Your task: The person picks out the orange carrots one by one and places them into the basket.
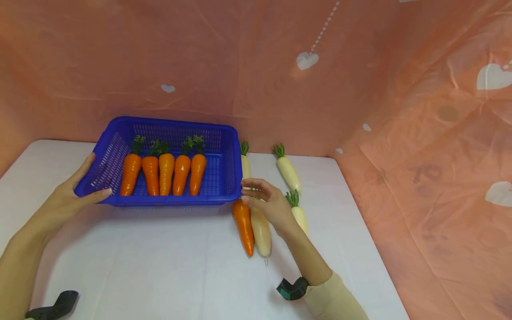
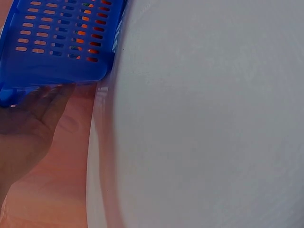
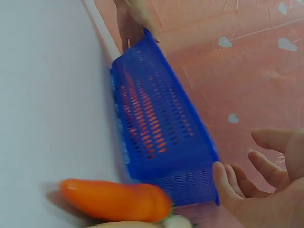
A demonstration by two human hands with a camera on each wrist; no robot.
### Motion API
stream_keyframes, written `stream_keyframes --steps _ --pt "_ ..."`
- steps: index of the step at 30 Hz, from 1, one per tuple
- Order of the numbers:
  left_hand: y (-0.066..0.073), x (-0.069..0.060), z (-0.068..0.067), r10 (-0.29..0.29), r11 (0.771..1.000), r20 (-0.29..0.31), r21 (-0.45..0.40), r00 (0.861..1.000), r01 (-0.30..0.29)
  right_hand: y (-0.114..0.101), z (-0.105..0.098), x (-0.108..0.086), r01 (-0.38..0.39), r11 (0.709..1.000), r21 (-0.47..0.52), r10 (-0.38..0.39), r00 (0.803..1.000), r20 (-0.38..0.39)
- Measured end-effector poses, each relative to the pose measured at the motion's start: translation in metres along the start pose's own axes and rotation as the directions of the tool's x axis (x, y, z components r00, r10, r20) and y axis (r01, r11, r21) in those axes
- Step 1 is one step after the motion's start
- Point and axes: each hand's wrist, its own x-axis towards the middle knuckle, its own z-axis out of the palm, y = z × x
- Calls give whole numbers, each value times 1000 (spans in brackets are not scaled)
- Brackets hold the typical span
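A blue plastic basket (image 1: 160, 202) with slotted walls holds several orange carrots (image 1: 150, 175) side by side, green tops toward the back. My left hand (image 1: 76, 191) grips its left end, thumb over the front rim; in the left wrist view that hand (image 2: 31, 121) is partly hidden by the basket wall. By the right end, my right hand (image 1: 270, 202) has loosely bent, spread fingers at the rim; firm contact is unclear. Just below this hand lie a loose carrot (image 1: 243, 229) and a pale radish (image 1: 261, 231). The right wrist view shows the carrot (image 3: 116, 199) close by.
More white radishes lie on the white-covered table (image 1: 160, 262): one at the back (image 1: 288, 173), one beside the right forearm (image 1: 299, 218), one partly hidden by the basket (image 1: 245, 165). A pinkish-orange sheet with hearts (image 1: 272, 89) hangs behind and to the right.
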Motion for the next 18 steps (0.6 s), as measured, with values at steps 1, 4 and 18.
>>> stream_keyframes --steps 1,4,18 --pt "0 0 0 3 1000 2 -3 1000 -3 4 1 -2 0 1000 8 0 1000 -21" --pt "0 1 1 1 1000 8 -13 1000 -1 17 5 -6 -10 1000 26 12 998 -63" --pt "-3 1 0 5 999 11 -32 1000 -5 43 26 -15 -21 986 -164 10 998 -66"
